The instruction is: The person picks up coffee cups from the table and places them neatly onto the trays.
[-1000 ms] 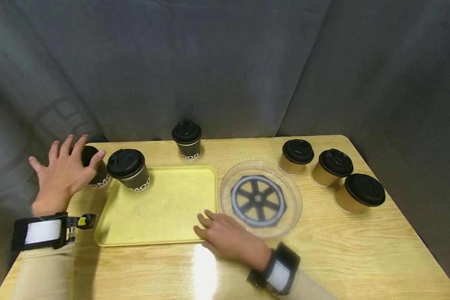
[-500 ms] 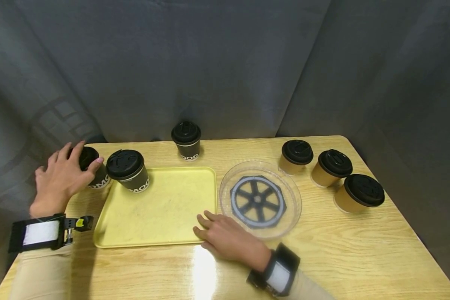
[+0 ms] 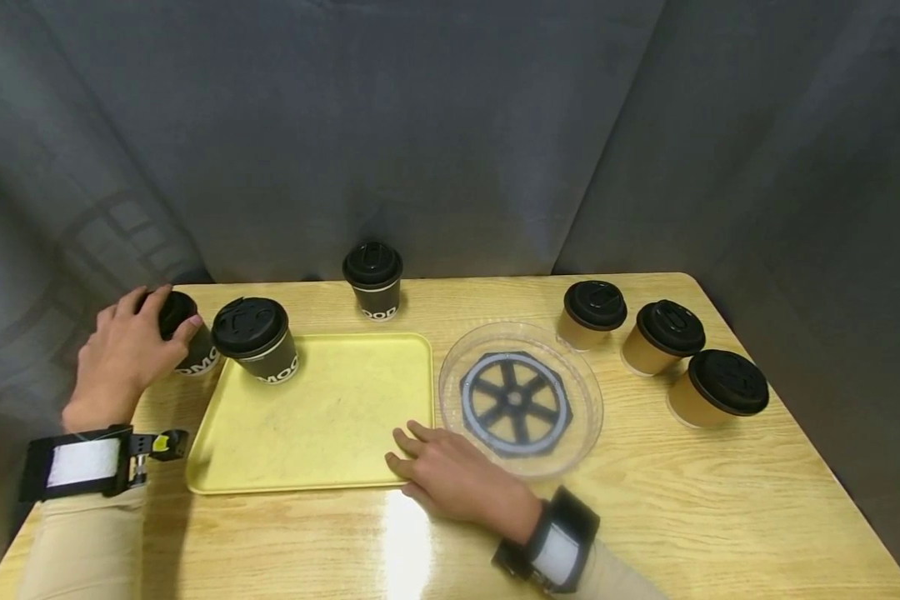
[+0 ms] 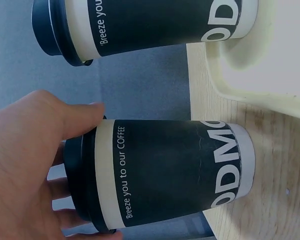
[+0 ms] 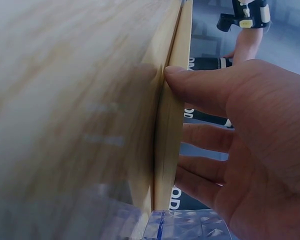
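Dark cup (image 3: 197,355), leftmost of three, stood upright on the table (image 3: 690,517), just left of the yellow tray (image 3: 330,421). Left hand (image 3: 123,358) gripped it from above, thumb and fingers curled round the lid (image 4: 82,180); most of the printed side was uncovered. Judgement: this hold relied on a firmly snapped lid, so fingers lower on the wall would have been safer; light pressure and level handling seemed right, paper sides likely denting easily. Second dark cup (image 3: 272,360) stood in the tray's back left corner, near enough that sideways drift risked a knock. Right hand (image 3: 461,475) lay relaxed, fingers spread at the tray's near right corner, probably steadying it; pressing force could not be told. Clear dish (image 3: 587,408) sat just beside the tray, three brown cups (image 3: 648,352) farther right.
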{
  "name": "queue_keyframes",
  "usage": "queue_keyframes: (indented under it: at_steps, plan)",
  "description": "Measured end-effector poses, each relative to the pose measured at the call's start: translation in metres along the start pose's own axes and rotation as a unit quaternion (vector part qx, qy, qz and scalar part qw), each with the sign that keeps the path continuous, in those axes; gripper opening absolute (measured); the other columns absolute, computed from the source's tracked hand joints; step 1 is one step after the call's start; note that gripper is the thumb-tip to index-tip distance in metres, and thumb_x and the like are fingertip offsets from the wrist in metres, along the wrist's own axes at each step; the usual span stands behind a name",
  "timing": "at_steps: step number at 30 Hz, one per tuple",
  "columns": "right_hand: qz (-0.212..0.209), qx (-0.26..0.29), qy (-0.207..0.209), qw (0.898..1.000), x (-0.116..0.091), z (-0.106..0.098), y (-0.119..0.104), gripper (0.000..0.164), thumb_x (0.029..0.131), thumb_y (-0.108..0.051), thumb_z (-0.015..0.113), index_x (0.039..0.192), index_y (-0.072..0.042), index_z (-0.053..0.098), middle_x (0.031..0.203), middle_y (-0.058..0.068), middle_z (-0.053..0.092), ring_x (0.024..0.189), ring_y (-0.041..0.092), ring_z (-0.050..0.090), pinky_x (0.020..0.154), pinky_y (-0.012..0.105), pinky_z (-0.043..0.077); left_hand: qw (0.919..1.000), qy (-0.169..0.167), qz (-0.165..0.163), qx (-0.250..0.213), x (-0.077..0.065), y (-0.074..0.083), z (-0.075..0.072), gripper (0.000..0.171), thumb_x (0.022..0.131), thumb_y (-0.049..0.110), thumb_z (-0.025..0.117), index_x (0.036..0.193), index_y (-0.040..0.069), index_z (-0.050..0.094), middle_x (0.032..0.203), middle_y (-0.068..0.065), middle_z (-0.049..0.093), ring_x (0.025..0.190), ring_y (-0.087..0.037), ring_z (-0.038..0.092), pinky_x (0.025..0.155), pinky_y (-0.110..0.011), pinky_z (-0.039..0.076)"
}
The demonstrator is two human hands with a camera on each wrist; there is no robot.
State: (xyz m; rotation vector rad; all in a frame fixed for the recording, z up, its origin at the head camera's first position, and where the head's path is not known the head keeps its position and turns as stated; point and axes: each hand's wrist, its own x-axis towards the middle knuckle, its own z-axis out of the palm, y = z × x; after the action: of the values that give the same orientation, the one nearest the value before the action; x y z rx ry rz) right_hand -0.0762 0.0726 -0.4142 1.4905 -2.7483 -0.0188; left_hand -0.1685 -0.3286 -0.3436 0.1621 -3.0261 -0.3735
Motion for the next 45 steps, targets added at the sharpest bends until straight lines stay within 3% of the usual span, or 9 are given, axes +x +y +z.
queue_keyframes:
  at_steps: [13, 32, 45]
  plan:
    - [-0.003, -0.009, 0.009, 1.0, -0.001, 0.002, 0.001, 0.04, 0.097, -0.037, 0.055, 0.133, -0.021, 0.06, 0.142, 0.011, 0.055, 0.13, 0.032, 0.054, 0.105, 0.04, 0.051, 0.9993, 0.036, -0.003, 0.002, -0.011, 0.003, -0.008, 0.073, 0.098, 0.053, 0.04, 0.154, 0.01, 0.024, 0.155, -0.031, 0.021, 0.129, -0.062, 0.025, 0.075, -0.08, 0.034]
    - [-0.005, -0.002, 0.011, 1.0, -0.001, 0.002, 0.002, 0.041, 0.096, -0.036, 0.056, 0.133, -0.02, 0.06, 0.142, 0.012, 0.054, 0.13, 0.033, 0.054, 0.104, 0.041, 0.051, 0.9942, 0.107, 0.0, 0.013, -0.05, 0.027, -0.025, 0.065, 0.096, 0.048, 0.049, 0.148, 0.011, 0.039, 0.148, -0.03, 0.034, 0.125, -0.06, 0.033, 0.079, -0.079, 0.034]
    - [-0.003, 0.002, 0.012, 1.0, -0.001, 0.0, 0.002, 0.04, 0.097, -0.036, 0.056, 0.133, -0.02, 0.06, 0.142, 0.012, 0.054, 0.13, 0.033, 0.054, 0.104, 0.042, 0.051, 0.9914, 0.129, 0.02, 0.009, -0.075, 0.047, -0.032, 0.061, 0.094, 0.045, 0.052, 0.144, 0.011, 0.045, 0.145, -0.027, 0.04, 0.124, -0.056, 0.036, 0.076, -0.078, 0.035]
